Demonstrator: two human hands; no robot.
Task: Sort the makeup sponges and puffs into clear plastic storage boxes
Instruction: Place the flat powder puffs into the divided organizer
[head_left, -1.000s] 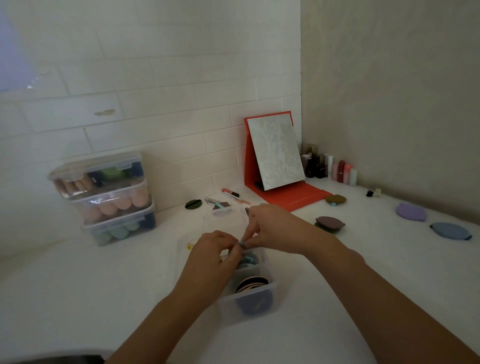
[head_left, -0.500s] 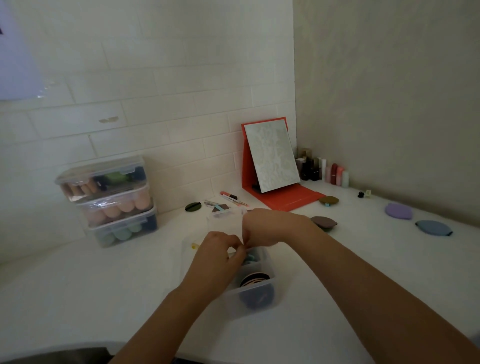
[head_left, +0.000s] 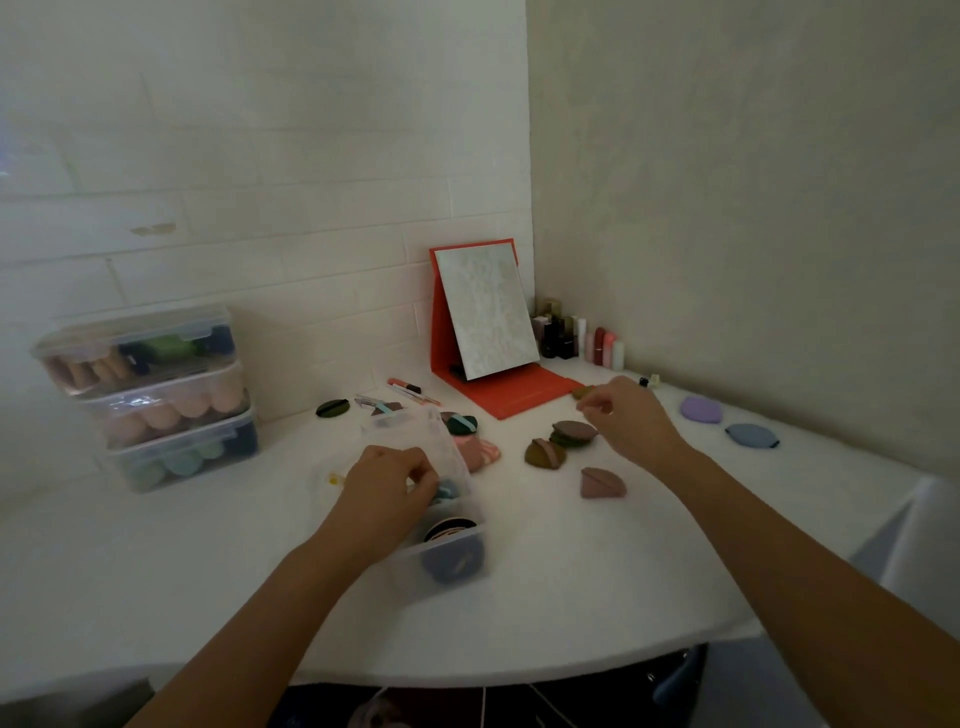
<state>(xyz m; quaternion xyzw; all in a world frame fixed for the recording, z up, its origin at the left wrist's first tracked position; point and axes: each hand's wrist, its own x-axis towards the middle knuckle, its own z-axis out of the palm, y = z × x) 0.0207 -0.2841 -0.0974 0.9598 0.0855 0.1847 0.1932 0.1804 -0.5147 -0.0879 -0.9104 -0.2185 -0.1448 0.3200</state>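
Left hand (head_left: 389, 483): fingers curled down into the open clear plastic box (head_left: 400, 431), tips against a small teal puff (head_left: 447, 491); blur hides whether this is a pinch or only contact.
Right hand (head_left: 623, 415): fingers loosely curled, above a round mauve puff (head_left: 574, 431); contact cannot be told.
Hands: well apart.
Box contents: teal puff at the left fingertips; dark blue puff (head_left: 452, 561) at the near end.
Between hands: pink striped puff (head_left: 480, 452), olive-brown puff (head_left: 544, 453), dusty-pink folded puff (head_left: 602, 483).
Right of right hand: lilac puff (head_left: 701, 409), grey-blue puff (head_left: 751, 435).
Left of left hand: three stacked lidded clear boxes (head_left: 156, 395), filled with sponges.
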